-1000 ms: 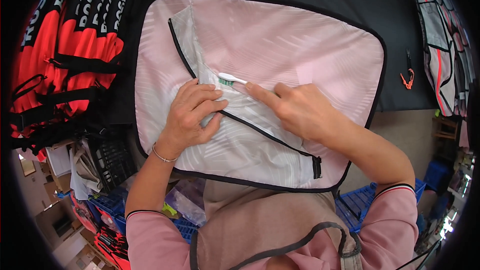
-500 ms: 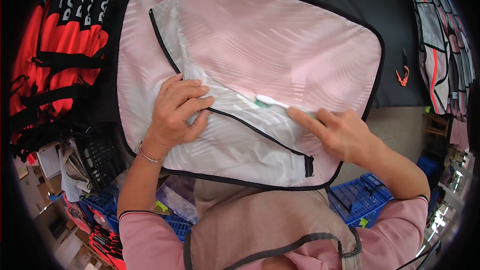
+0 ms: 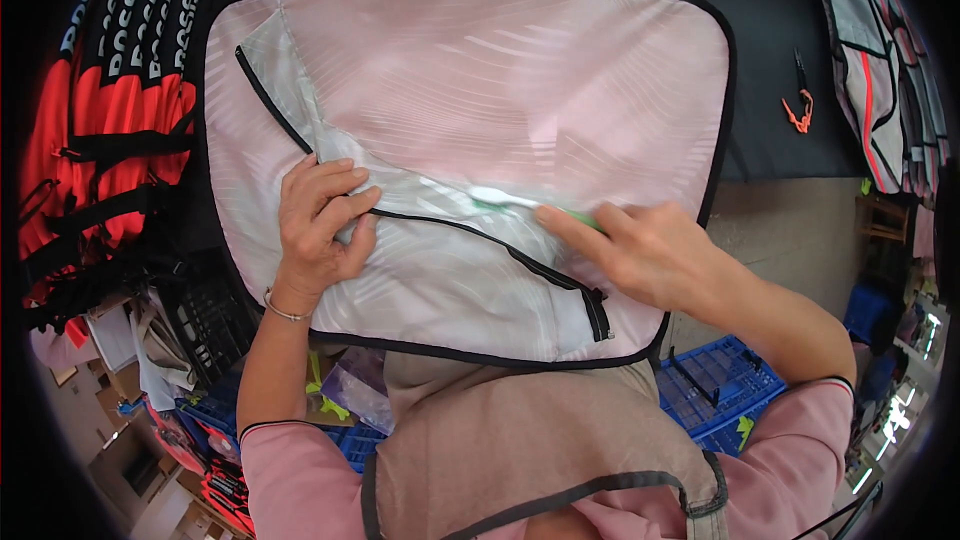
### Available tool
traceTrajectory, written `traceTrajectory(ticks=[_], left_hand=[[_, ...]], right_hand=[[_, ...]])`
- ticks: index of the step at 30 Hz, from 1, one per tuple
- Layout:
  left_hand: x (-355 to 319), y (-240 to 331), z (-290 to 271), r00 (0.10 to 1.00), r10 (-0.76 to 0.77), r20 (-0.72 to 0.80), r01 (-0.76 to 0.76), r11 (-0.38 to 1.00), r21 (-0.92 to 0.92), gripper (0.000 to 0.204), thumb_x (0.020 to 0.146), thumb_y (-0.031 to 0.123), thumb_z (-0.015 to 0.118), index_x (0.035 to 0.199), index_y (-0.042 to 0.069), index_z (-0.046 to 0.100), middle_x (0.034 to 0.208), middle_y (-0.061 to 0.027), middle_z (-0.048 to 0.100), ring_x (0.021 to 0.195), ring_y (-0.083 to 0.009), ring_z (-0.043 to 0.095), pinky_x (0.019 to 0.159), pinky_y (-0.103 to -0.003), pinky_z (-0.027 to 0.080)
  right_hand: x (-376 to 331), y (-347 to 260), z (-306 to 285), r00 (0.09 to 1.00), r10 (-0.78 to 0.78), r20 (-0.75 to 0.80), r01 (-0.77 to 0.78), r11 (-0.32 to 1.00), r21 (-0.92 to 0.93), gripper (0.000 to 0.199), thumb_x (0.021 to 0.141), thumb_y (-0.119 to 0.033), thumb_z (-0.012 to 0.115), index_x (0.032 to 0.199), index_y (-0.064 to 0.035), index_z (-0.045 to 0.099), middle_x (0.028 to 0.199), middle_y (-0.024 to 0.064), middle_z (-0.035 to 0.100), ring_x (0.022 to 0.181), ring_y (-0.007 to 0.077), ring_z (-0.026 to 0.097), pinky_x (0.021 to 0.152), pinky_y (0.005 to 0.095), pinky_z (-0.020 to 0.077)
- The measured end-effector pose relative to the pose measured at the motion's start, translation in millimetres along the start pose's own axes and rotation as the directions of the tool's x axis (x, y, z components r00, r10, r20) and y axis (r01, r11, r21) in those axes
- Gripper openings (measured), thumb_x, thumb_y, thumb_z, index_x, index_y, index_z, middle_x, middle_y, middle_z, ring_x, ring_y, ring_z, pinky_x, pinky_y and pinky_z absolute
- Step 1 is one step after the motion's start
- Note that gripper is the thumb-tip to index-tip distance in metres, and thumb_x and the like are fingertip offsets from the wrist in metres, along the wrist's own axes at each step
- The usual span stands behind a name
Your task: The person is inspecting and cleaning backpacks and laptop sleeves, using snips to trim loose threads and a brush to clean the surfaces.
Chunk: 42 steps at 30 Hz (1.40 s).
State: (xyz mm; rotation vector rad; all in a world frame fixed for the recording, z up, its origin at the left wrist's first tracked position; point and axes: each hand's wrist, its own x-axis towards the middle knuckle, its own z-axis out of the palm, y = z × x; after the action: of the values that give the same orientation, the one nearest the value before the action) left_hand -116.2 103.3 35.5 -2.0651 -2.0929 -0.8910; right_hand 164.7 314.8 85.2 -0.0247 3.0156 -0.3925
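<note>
A large pale pink fabric panel point(image 3: 600, 60) with black edging lies spread before me. A pale grey strip point(image 3: 285, 65) runs diagonally over it, bordered by a black zipper point(image 3: 468, 226). My left hand point(image 3: 322, 225) presses on the strip, its fingers closed over the zipper edge. In my right hand point(image 3: 645, 255) is a toothbrush with a white and green handle point(image 3: 520, 201). Its index finger stretches along the handle. The bristle side faces down against the fabric beside the zipper, and the brush head is slightly blurred.
Red and black bags point(image 3: 130, 130) are piled at the left, grey ones with red stripes point(image 3: 865, 80) at the right. An orange-handled tool point(image 3: 799, 112) lies on the black table point(image 3: 765, 30). Blue crates point(image 3: 715, 390) stand below the table's near edge.
The panel sits further left in view and slightly turned, and both hands have shifted left with it. The toothbrush still touches the grey strip, and the left hand keeps its hold.
</note>
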Motion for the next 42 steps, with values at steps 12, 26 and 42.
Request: traceTrajectory(ticks=[12,26,42], left_hand=[[-6,0,5,0.997,0.008,-0.081,-0.001,0.997,0.079,0.022,0.066,0.002,0.07,0.088,0.007,0.07,0.102,-0.0075,0.068,0.103,-0.027,0.065,0.097,-0.049,0.043],[59,123,13,0.974,0.002,0.225,-0.001,1.0,-0.006,0.071,0.073,0.034,0.077,0.132,0.003,0.054,0.121,-0.0153,0.06,0.109,-0.031,0.057,0.104,-0.049,0.032],[1,140,48,0.933,0.182,0.311,-0.071,0.939,-0.335,0.042,0.062,0.017,0.074,0.101,0.005,0.062,0.121,-0.0104,0.061,0.111,-0.027,0.058,0.094,-0.041,0.045]], right_hand=[[-20,-10,14,0.986,0.091,-0.139,-0.101,0.992,-0.069,0.059,0.081,-0.015,0.062,0.139,-0.0112,0.05,0.071,0.004,0.051,0.055,0.017,0.059,0.044,0.0296,0.0469],[-44,-5,-2,0.989,0.081,-0.125,-0.088,0.994,-0.057,0.052,0.08,-0.014,0.063,0.131,-0.0085,0.056,0.067,0.0054,0.057,0.049,0.019,0.059,0.041,0.0321,0.0473],[-45,-38,1,0.967,0.246,-0.071,-0.247,0.969,-0.018,0.061,0.076,-0.01,0.063,0.136,-0.0075,0.051,0.073,0.0077,0.058,0.053,0.0211,0.062,0.045,0.0331,0.0489]])
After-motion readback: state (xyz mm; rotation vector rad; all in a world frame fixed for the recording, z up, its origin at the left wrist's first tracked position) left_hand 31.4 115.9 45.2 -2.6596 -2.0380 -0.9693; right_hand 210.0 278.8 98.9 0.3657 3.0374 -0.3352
